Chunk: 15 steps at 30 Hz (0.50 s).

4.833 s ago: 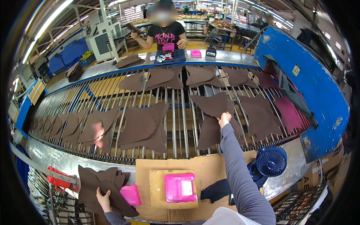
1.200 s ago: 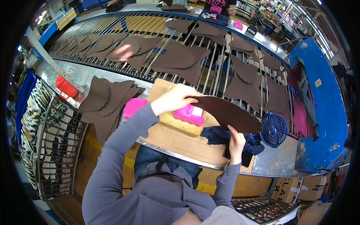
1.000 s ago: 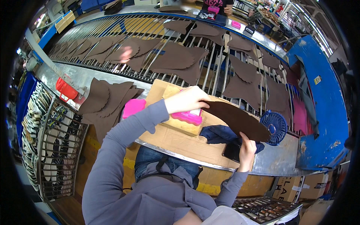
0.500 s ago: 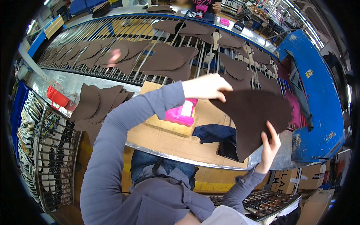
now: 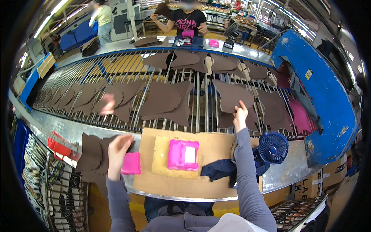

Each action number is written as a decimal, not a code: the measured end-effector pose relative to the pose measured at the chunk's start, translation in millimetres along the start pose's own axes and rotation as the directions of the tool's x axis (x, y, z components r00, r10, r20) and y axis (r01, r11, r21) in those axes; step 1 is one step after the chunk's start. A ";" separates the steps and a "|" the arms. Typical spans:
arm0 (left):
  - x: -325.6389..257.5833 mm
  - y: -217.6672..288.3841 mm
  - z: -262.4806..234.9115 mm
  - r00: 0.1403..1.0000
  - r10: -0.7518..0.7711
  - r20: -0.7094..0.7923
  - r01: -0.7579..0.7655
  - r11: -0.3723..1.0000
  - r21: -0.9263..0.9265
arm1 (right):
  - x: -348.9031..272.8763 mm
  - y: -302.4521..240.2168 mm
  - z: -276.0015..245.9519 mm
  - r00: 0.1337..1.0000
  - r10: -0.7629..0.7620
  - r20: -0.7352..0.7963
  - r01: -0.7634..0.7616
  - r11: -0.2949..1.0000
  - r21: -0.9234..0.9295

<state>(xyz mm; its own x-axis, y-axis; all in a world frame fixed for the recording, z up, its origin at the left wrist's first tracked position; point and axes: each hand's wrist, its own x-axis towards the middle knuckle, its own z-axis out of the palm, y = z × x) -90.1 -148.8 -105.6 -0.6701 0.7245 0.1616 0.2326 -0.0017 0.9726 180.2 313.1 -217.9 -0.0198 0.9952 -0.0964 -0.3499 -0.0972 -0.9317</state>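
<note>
My right hand (image 5: 240, 114) reaches out over the roller conveyor (image 5: 201, 116) and holds the near edge of a brown cut leather piece (image 5: 231, 96) that lies flat on the rollers. My left hand (image 5: 117, 150) rests with spread fingers on a stack of the same brown pieces (image 5: 92, 155) at the left of the metal bench, right beside a pink block (image 5: 131, 164). Many more brown pieces (image 5: 162, 101) lie in rows across the rollers.
A cardboard sheet (image 5: 216, 151) in front of me carries a pink tray (image 5: 183, 154). A dark cloth (image 5: 219, 170) and a small blue fan (image 5: 273, 147) sit to its right. A blue machine housing (image 5: 322, 96) stands at right. Across the conveyor, a person (image 5: 188, 20) works.
The brown piece that both hands held up over the bench now lies on the rollers under my right hand. My left hand has moved back left to the stack.
</note>
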 end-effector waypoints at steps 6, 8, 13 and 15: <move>-45.2 -35.3 -26.3 0.943 -0.226 -0.244 0.206 0.973 -0.103 | 26.4 66.8 11.1 0.977 0.169 -0.131 -0.168 0.986 0.013; -49.3 -46.5 -27.9 0.927 -0.248 -0.280 0.211 0.965 -0.157 | 21.5 77.8 18.2 0.976 0.158 -0.153 -0.158 0.987 0.008; -44.4 -43.8 1.7 0.936 -0.292 -0.198 0.256 0.948 -0.189 | 49.9 86.5 -17.2 0.997 0.004 -0.071 -0.027 0.946 -0.322; -44.0 -42.2 12.8 0.954 -0.254 -0.159 0.236 0.963 -0.128 | 28.3 75.3 -5.0 0.995 -0.082 -0.061 0.029 0.801 -0.598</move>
<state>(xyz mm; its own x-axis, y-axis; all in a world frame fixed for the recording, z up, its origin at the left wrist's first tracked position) -61.5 -171.7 -156.0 -0.8103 0.5822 -0.0666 -0.0239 0.0808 0.9964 158.0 333.8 -292.5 0.0657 0.9970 -0.0410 0.2788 -0.0578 -0.9586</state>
